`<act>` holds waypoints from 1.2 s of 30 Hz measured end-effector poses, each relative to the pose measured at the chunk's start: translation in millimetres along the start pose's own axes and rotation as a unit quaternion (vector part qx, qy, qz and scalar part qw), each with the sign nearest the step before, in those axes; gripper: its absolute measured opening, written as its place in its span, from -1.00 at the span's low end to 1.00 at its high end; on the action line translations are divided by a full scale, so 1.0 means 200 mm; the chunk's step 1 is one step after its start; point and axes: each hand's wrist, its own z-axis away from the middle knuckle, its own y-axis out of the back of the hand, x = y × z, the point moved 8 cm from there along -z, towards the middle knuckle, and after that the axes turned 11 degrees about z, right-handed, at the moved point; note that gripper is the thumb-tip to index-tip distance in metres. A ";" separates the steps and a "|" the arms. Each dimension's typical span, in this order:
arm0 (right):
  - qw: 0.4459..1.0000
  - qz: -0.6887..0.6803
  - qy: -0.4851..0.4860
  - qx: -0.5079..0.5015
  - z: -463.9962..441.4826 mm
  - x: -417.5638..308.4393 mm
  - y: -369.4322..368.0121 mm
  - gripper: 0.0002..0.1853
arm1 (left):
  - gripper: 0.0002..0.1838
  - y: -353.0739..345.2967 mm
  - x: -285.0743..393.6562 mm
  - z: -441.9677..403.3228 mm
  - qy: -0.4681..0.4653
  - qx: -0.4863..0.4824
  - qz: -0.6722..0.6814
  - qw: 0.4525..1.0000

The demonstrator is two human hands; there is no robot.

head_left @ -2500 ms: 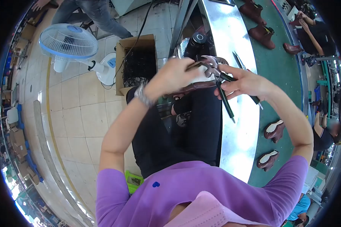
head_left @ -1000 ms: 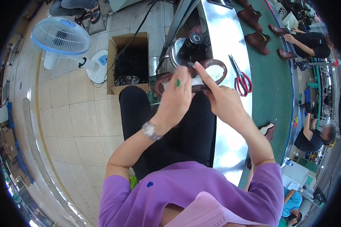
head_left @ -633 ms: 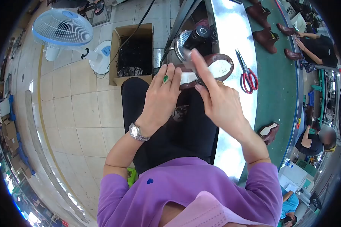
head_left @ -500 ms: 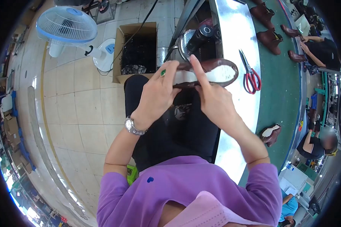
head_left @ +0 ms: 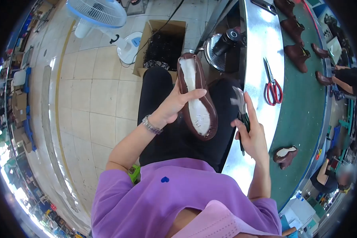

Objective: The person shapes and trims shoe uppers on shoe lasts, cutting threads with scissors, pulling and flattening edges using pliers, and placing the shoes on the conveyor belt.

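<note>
My left hand (head_left: pixel 174 104) grips a dark brown shoe (head_left: pixel 211 113) by its side, thumb across the white insole board (head_left: pixel 200 117) on its underside. The shoe is held sole up above my lap, one end pointing away and the rounded end toward me. In my right hand (head_left: pixel 253 139) is a pair of pliers (head_left: pixel 244 116) with dark green handles, its metal head up and slightly blurred. The pliers are to the right of the shoe, apart from it.
Red-handled scissors (head_left: pixel 273 85) and a phone (head_left: pixel 264 5) lie on the metal ledge (head_left: pixel 261 39). Brown boots (head_left: pixel 296 55) and another upturned shoe (head_left: pixel 285 156) sit on the green belt (head_left: pixel 301 111). A cardboard box (head_left: pixel 178 29) and a fan (head_left: pixel 101 14) stand on the floor. Co-workers are at the right.
The shoe has turned from lying crosswise to pointing away from me. My right hand has left the shoe and moved right, and now holds pliers. The view has shifted.
</note>
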 end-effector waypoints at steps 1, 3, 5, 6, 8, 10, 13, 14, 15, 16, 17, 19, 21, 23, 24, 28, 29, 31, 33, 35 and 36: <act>1.000 -0.017 -0.020 0.012 0.02 0.07 -0.02 -0.22 | -0.05 0.00 0.03 0.02 0.005 -0.008 -0.019 1.000; 0.992 0.082 -0.066 0.065 0.04 0.23 -0.01 -0.24 | 0.13 -0.03 0.08 0.07 -0.008 -0.032 -0.072 0.997; 0.970 0.182 -0.101 0.123 0.07 0.42 0.00 -0.28 | 0.23 -0.08 0.15 0.12 -0.136 -0.089 -0.236 0.958; 0.954 0.234 -0.106 0.153 0.08 0.52 0.00 -0.29 | 0.29 -0.12 0.16 0.16 -0.198 -0.118 -0.311 0.922; 0.931 0.293 -0.104 0.189 0.11 0.69 0.00 -0.37 | 0.41 -0.17 0.15 0.17 -0.240 -0.149 -0.315 0.906; 0.922 0.311 -0.136 0.186 0.11 0.78 0.01 -0.42 | 0.43 -0.15 0.10 0.15 -0.275 -0.164 -0.364 0.875; 0.915 0.324 -0.104 0.216 0.13 0.89 0.00 -0.44 | 0.40 -0.09 -0.01 0.08 -0.241 -0.183 -0.318 0.898; 0.909 0.339 -0.075 0.230 0.13 0.91 -0.01 -0.44 | 0.39 -0.07 -0.05 0.07 -0.230 -0.185 -0.303 0.906; 0.910 0.335 -0.108 0.217 0.14 0.91 -0.01 -0.42 | 0.38 -0.07 -0.06 0.07 -0.229 -0.185 -0.313 0.903; 0.903 0.350 -0.082 0.234 0.14 0.88 -0.01 -0.40 | 0.37 -0.07 -0.07 0.08 -0.230 -0.183 -0.324 0.899; 0.895 0.364 -0.055 0.251 0.14 0.85 -0.01 -0.38 | 0.36 -0.07 -0.07 0.09 -0.231 -0.181 -0.335 0.895; 0.913 0.314 0.001 0.261 0.14 0.76 -0.02 -0.34 | 0.35 -0.07 -0.10 0.10 -0.218 -0.188 -0.343 0.894; 0.947 0.183 0.057 0.257 0.13 0.60 0.01 -0.28 | 0.34 -0.11 -0.09 0.09 -0.207 -0.196 -0.341 0.896; 0.961 0.095 0.161 0.202 0.12 0.40 -0.05 -0.09 | 0.34 -0.25 -0.05 0.12 -0.195 -0.216 -0.327 0.899; 0.971 0.000 0.187 0.149 0.13 0.33 -0.09 0.10 | 0.33 -0.33 -0.08 0.11 -0.155 -0.227 -0.314 0.909; 0.895 -0.400 0.120 0.156 0.18 0.33 -0.02 0.23 | 0.19 -0.75 -0.14 0.02 -0.042 -0.291 -0.369 0.882; 0.884 -0.378 0.132 0.241 0.23 0.46 0.06 0.19 | 0.14 -0.85 -0.13 -0.01 -0.055 -0.310 -0.434 0.844; 0.835 -0.431 0.052 0.338 0.32 0.56 0.25 0.03 | -0.10 -1.03 -0.06 0.00 -0.203 -0.355 -0.440 0.799; 0.831 -0.265 -0.034 0.488 0.42 0.83 0.43 -0.19 | -0.32 -1.20 0.04 0.11 -0.190 -0.465 -0.366 0.783; 0.797 -0.280 -0.116 0.522 0.49 1.19 0.55 -0.33 | -0.38 -1.29 0.09 0.26 -0.043 -0.563 -0.145 0.813; 0.792 -0.191 -0.197 0.545 0.53 1.22 0.63 -0.34 | -0.38 -1.33 0.10 0.32 0.007 -0.579 -0.040 0.814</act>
